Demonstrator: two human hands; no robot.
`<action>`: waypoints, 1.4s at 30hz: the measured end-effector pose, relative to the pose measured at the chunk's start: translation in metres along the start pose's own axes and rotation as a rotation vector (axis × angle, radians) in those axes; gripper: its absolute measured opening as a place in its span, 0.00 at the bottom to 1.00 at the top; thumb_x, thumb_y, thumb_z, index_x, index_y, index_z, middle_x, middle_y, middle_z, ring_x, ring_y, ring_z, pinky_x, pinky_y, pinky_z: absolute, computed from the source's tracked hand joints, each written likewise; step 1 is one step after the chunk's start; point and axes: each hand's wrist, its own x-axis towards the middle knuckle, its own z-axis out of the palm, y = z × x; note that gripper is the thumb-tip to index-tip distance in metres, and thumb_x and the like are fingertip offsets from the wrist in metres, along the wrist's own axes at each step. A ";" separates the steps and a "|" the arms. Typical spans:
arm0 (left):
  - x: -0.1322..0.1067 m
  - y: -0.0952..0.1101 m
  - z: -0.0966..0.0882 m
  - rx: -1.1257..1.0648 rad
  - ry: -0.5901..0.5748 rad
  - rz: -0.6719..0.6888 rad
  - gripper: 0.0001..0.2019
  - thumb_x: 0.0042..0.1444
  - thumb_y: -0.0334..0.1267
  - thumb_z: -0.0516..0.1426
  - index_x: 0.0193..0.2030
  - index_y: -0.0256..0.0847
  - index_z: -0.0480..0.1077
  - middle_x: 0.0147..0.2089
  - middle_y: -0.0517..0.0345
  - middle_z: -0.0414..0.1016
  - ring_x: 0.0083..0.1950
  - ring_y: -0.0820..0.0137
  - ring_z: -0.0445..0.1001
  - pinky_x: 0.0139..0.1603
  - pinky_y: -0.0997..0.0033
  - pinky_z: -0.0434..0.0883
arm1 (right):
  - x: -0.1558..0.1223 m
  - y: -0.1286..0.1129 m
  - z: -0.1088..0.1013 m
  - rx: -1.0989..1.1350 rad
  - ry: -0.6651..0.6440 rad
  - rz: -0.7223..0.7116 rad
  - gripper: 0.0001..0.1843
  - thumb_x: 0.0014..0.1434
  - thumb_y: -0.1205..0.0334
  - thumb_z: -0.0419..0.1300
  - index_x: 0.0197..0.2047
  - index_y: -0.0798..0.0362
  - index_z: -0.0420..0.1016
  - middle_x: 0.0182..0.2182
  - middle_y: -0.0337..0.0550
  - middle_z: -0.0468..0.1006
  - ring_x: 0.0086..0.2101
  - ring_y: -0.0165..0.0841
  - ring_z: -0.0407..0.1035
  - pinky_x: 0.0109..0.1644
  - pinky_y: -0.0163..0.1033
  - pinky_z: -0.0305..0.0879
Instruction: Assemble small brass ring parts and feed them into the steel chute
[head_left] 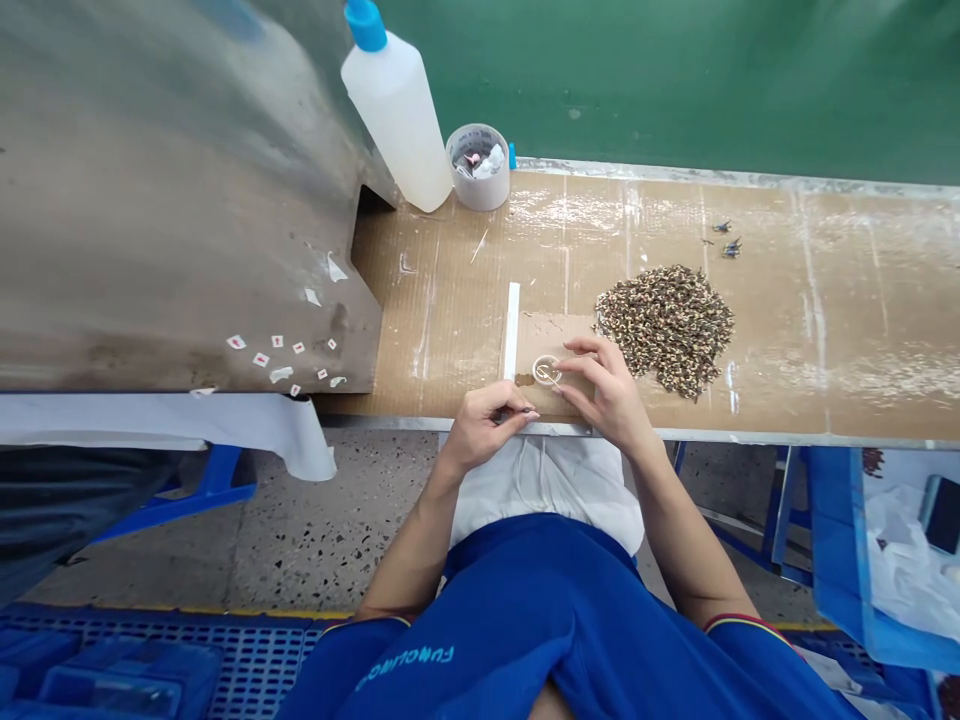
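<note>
In the lower middle of the frame the left hand [486, 422] has its fingers pinched together on a small part [527, 412] – too small to say what it is. Just right of it the right hand [609, 392] reaches to a little white ring [545, 370] on the cardboard bench top [787, 330]; whether its fingers grip anything I cannot tell. A pile of small parts [666, 326] lies near, to the right – a white bottle [397, 115] stands at upper centre.

White bottle [397, 110], blue cap, beside tape roll [478, 167] holding scraps; paper bits [285, 355] on grey panel [150, 200].
</note>
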 end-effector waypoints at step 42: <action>0.002 0.001 0.003 -0.200 0.036 -0.356 0.16 0.57 0.46 0.65 0.30 0.37 0.67 0.24 0.61 0.71 0.21 0.76 0.71 0.21 0.79 0.69 | 0.026 -0.010 -0.008 0.017 -0.063 -0.066 0.10 0.67 0.62 0.59 0.35 0.46 0.81 0.37 0.44 0.76 0.38 0.37 0.70 0.42 0.46 0.69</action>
